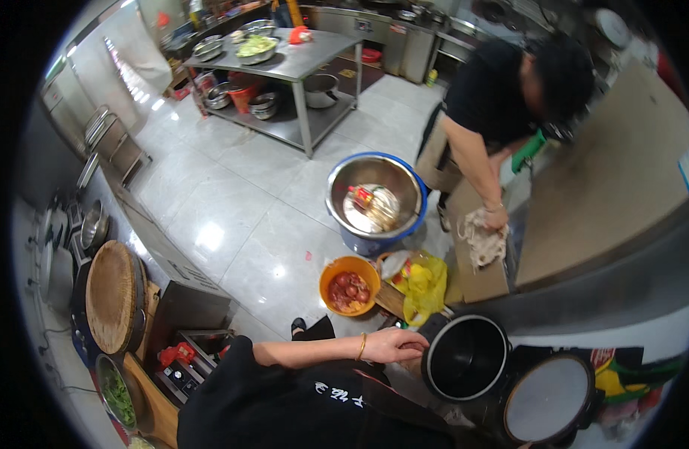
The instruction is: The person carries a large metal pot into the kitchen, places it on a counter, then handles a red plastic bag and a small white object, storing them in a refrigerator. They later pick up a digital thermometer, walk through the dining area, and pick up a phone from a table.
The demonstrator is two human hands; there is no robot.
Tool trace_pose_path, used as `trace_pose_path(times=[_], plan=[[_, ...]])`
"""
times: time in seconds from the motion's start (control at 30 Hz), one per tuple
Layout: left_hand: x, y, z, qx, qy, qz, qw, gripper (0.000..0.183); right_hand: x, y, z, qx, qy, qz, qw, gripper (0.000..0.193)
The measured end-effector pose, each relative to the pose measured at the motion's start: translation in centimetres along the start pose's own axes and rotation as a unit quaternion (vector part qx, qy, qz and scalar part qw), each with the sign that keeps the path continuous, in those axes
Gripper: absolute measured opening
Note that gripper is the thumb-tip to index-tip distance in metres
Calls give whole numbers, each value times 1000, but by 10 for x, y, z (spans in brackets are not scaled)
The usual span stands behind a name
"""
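A deep black pot (468, 358), open at the top and dark inside, is at the lower right. My left hand (398, 346), with a gold bracelet at the wrist, reaches across to its left side. The fingers are bent together at the pot's rim, seemingly gripping it; their tips are partly hidden. Beside the pot on the right is a round black vessel with a pale grey disc-like top (550, 398). My right hand does not show in the picture.
Ahead stand an orange bucket (329, 283) holding reddish food, a steel basin (343, 176) on a blue tub and a yellow bag (427, 288). A co-worker (487, 112) wipes a surface with a cloth (483, 238). A round chopping block (111, 295) is left; a steel table (314, 56) stands farther back.
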State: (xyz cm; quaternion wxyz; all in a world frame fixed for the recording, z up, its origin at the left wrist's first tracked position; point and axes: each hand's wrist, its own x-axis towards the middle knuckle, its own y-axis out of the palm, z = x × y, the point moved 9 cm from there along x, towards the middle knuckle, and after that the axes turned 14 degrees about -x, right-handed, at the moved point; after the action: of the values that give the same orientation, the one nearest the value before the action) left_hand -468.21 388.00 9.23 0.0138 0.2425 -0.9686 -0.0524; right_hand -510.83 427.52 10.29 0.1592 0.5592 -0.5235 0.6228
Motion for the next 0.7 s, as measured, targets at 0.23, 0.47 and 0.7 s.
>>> trace_pose_path(times=[0.23, 0.47, 0.7], plan=[[-161, -165, -179, 141, 264, -180, 937, 33, -233, 88, 218, 167, 291, 615, 714, 28], [-372, -178, -345, 192, 603, -225, 741, 32, -220, -1, 554, 369, 10, 791, 488, 21], [-419, -158, -385, 261, 734, -74, 623, 32, -143, -76, 776, 460, -98, 742, 478, 28]])
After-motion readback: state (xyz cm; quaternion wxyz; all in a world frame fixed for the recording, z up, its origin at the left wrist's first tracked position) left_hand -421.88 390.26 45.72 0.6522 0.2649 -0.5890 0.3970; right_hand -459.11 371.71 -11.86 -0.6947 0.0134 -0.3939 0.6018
